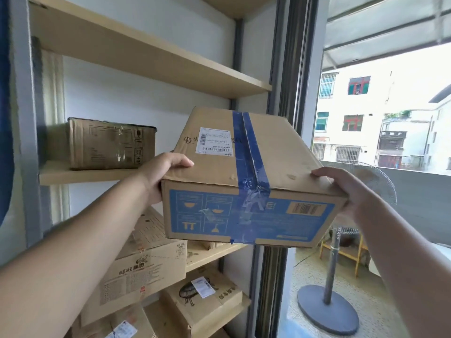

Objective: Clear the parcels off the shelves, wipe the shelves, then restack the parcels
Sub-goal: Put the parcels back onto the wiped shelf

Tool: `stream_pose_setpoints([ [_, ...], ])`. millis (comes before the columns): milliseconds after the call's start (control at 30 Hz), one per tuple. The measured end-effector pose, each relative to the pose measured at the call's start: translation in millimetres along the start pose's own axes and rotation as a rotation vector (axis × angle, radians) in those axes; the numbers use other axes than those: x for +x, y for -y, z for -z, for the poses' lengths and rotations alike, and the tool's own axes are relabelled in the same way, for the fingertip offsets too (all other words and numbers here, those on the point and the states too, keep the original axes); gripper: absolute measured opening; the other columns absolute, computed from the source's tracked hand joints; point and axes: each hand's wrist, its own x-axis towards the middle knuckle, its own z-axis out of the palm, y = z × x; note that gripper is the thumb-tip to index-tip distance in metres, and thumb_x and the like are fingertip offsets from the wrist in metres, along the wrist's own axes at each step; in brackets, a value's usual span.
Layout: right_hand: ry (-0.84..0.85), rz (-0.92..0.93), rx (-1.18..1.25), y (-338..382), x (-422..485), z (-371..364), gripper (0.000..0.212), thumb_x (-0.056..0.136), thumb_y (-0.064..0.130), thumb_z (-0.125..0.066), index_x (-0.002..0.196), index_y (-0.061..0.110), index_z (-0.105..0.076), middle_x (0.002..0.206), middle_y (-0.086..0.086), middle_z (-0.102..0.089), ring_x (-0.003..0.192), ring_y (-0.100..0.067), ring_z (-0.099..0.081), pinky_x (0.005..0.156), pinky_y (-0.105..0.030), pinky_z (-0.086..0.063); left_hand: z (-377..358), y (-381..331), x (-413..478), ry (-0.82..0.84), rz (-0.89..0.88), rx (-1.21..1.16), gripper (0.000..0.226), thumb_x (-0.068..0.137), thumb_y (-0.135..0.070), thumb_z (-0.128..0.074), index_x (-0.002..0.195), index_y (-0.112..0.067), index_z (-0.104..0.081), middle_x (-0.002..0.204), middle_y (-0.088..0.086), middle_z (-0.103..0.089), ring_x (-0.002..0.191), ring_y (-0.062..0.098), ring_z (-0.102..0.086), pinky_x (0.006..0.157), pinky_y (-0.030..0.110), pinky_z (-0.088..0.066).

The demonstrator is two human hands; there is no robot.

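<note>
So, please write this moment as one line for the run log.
hands: left hand and right hand grip blue-taped box | box: in air, before shelf | on that shelf: brown parcel

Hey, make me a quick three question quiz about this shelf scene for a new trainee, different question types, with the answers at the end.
1. True or false: both hands hold the taped box.
2. Multiple choice: the tape on that box is A) red, B) blue, C) clear only.
3. Fill in: on the shelf behind the left hand sits one dark ____.

Key
1. True: the left hand grips its left end, the right hand its right corner.
2. B.
3. Box, at the shelf's left end.
</note>
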Motion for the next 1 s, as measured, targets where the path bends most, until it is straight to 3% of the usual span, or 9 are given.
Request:
stream_pose_setpoints([
  [200,0.037,0.062,0.031,22.5,65.6,-7.6,0.015,0.084,0.021,-0.058,0.086,0.006,-0.056,0.053,-0.005,-0.062,0.040,-0.018,-0.060,0.042,-0.022,-0.051,2.8,-18.1,55.6,-0.069,0.001,0.028,0.012,0.083,-0.021,-0.054,0.076,-0.014,-0.060,0.055,0.000,-0.060,0.047,0.015,-0.056,0.052,0.020,-0.045],
  [400,0.044,0.053,0.003,39.1,141.5,-21.6,0.017,0.086,0.020,-0.057,0.083,0.004,-0.053,0.048,-0.008,-0.060,0.038,-0.020,-0.059,0.042,-0.023,-0.051,14.5,-30.2,118.2,-0.141,-0.004,0.002,0.010,0.080,-0.020,-0.055,0.084,-0.014,-0.062,0.061,0.003,-0.062,0.049,0.017,-0.056,0.053,0.021,-0.046],
  [600,0.073,0.011,0.023,36.7,221.0,-22.5,0.017,0.084,0.020,-0.058,0.088,0.005,-0.050,0.049,-0.008,-0.059,0.040,-0.020,-0.060,0.041,-0.025,-0.051,13.6,-32.0,168.6,-0.234,0.062,0.046,0.011,0.076,-0.024,-0.058,0.075,-0.014,-0.056,0.063,0.004,-0.057,0.054,0.019,-0.054,0.061,0.026,-0.044],
  [800,0.185,0.046,0.063,40.7,297.2,-15.4,0.020,0.081,0.024,-0.059,0.093,0.008,-0.055,0.064,-0.008,-0.067,0.053,-0.021,-0.065,0.054,-0.030,-0.054,2.6,-45.8,213.7,-0.393,0.023,0.050,0.016,0.079,-0.024,-0.059,0.067,-0.015,-0.052,0.059,0.002,-0.055,0.057,0.018,-0.051,0.065,0.026,-0.042],
  [900,0.236,0.044,0.053,46.8,329.9,-14.1,0.016,0.081,0.023,-0.059,0.086,0.009,-0.057,0.063,-0.008,-0.068,0.053,-0.021,-0.065,0.065,-0.032,-0.052,-4.1,-44.7,235.5,-0.467,0.011,0.035,0.018,0.080,-0.024,-0.058,0.067,-0.015,-0.052,0.050,0.001,-0.055,0.048,0.017,-0.054,0.059,0.025,-0.043],
  [1000,0.275,0.050,0.048,50.6,357.2,-12.4,0.015,0.083,0.024,-0.058,0.080,0.009,-0.057,0.059,-0.006,-0.066,0.049,-0.019,-0.063,0.066,-0.032,-0.050,-11.4,-43.3,253.0,-0.526,0.000,0.017,0.022,0.082,-0.026,-0.058,0.063,-0.016,-0.050,0.043,-0.001,-0.054,0.037,0.015,-0.053,0.056,0.025,-0.042],
])
